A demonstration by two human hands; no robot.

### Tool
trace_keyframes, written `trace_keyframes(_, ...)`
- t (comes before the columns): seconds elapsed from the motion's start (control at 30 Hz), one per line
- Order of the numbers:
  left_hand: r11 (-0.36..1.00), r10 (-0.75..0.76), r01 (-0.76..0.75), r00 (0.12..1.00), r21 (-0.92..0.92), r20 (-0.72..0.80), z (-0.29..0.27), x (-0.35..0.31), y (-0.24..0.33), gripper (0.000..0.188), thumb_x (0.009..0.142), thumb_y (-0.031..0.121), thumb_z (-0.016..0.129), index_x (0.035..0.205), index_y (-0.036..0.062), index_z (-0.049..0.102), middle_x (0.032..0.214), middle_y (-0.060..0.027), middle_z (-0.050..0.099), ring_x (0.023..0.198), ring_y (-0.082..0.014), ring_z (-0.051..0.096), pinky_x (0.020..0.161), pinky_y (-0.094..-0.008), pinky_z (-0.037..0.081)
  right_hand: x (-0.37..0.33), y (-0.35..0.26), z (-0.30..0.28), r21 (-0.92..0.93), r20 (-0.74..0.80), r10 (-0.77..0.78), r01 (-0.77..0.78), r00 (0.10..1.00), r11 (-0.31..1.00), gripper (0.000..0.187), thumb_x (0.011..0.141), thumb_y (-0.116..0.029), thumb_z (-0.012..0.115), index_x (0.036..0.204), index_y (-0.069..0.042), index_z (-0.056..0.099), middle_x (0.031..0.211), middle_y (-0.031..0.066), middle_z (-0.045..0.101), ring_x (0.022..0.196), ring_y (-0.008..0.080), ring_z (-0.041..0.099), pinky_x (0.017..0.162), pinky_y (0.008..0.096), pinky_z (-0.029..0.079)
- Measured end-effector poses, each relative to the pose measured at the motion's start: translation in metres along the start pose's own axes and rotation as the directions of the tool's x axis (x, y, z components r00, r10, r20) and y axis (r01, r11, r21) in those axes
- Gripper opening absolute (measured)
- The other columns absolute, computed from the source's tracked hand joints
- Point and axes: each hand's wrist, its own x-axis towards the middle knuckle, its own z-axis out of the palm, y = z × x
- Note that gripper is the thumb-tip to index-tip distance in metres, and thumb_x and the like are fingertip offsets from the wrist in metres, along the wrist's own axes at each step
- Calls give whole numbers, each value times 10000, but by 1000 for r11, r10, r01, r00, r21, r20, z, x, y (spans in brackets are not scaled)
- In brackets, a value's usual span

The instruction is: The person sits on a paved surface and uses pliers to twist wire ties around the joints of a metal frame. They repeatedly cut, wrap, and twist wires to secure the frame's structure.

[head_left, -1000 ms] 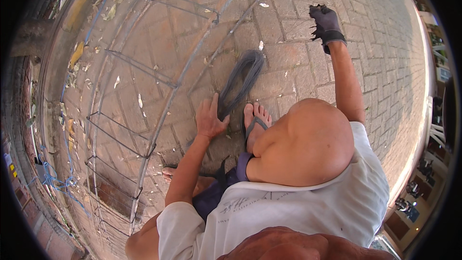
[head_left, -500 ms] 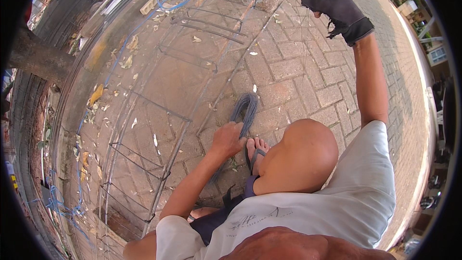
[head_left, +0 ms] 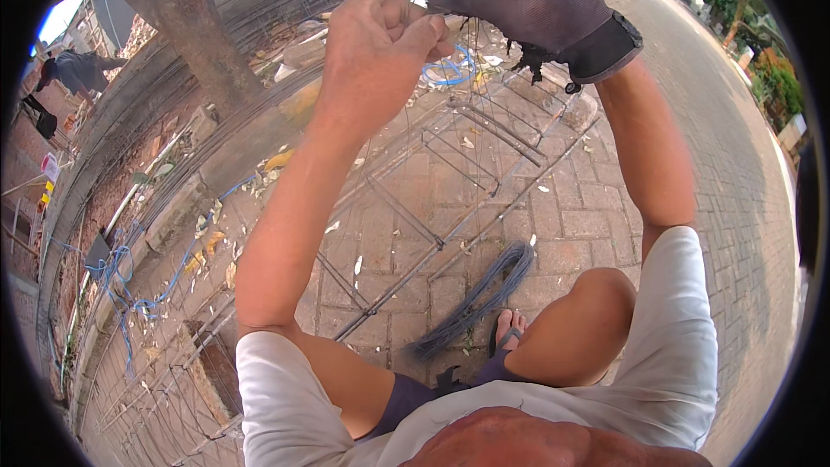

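Note:
My right hand (head_left: 536, 4), in a dark glove with frayed threads, is raised at the top of the view and closed on a few thin wire strands (head_left: 405, 134) that hang down toward the ground. My bare left hand (head_left: 376, 43) is raised beside it, touching the glove. Its index finger points up and the other fingers are curled, pinching the same strands. Below, a dark bundle of tie wire (head_left: 474, 301) lies on the brick paving by my sandalled foot (head_left: 508, 333) and bent knee. A rebar cage (head_left: 450, 207) lies on the paving under the hands.
A tree trunk (head_left: 194, 30) rises at the upper left beside a curved kerb (head_left: 233, 156) with rubble, scraps and blue cord (head_left: 130, 311). Another person (head_left: 73, 69) bends over at the far left. A paved road (head_left: 743, 173) runs along the right.
My left hand has left the wire bundle on the ground and risen to meet my gloved right hand. Both hands are now high and close, with thin strands stretched down from them.

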Motion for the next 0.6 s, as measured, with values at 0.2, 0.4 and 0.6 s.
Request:
trace_keyframes(0.2,921,71,-115,989,-373,-130,-67,2,25,649,1016,139,694,1563,-117,457,875,-87,682,610,-91,540,465,-240,377,54,-38,65,-169,-425,-468,440,775,882,227,925,-206,773,1077,-41,740,874,86,722,763,222,668,749,387,538)
trace_keyframes(0.4,943,71,-107,990,-314,-124,-84,-11,31,593,1048,326,588,1479,-82,590,810,-76,689,557,-80,474,521,-215,310,47,-31,104,-408,-482,-607,451,632,794,227,981,-97,675,1197,-40,720,1054,109,740,904,258,705,824,372,563)
trace_keyframes(0.6,969,157,-178,979,-169,-132,-93,-32,38,410,1010,287,733,1243,-49,773,785,-62,722,659,-81,611,553,-225,376,17,-43,116,683,-187,-93,197,978,703,195,1041,-144,684,1170,-3,726,997,58,768,896,170,707,809,345,580)
